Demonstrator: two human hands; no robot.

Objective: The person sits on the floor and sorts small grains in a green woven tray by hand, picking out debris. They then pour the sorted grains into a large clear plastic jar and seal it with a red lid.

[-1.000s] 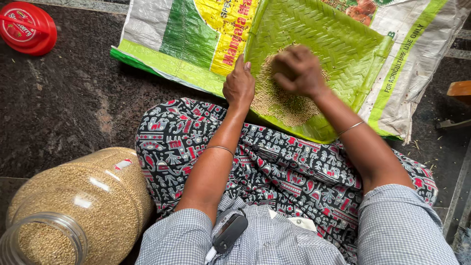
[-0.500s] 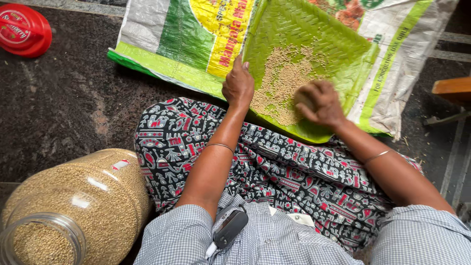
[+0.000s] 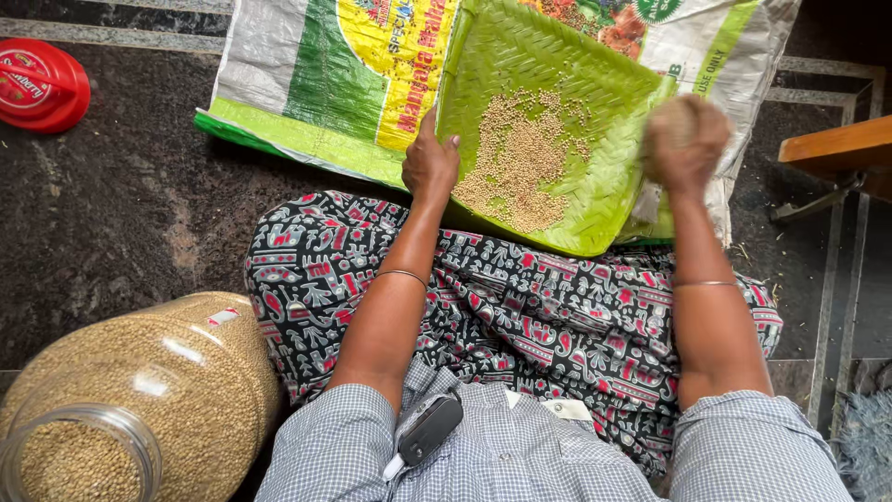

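A green woven tray (image 3: 595,84) rests tilted on my lap and on a printed sack. A pile of small tan grain (image 3: 520,163) lies in its middle. My left hand (image 3: 429,163) grips the tray's left rim, thumb on the inside. My right hand (image 3: 686,139) is blurred and closed into a fist just past the tray's right edge, above the sack. Something grain-coloured shows at the top of the fist, seemingly a handful of grain.
The woven plastic sack (image 3: 297,74) is spread on the dark stone floor under the tray. A big clear jar of grain (image 3: 139,400) lies on its side at lower left, its red lid (image 3: 37,84) at upper left. A wooden stool edge (image 3: 841,149) sits at right.
My right hand went from the grain pile to the tray's lower right, then lifted out past the right rim, closed. The left hand kept its hold on the rim.
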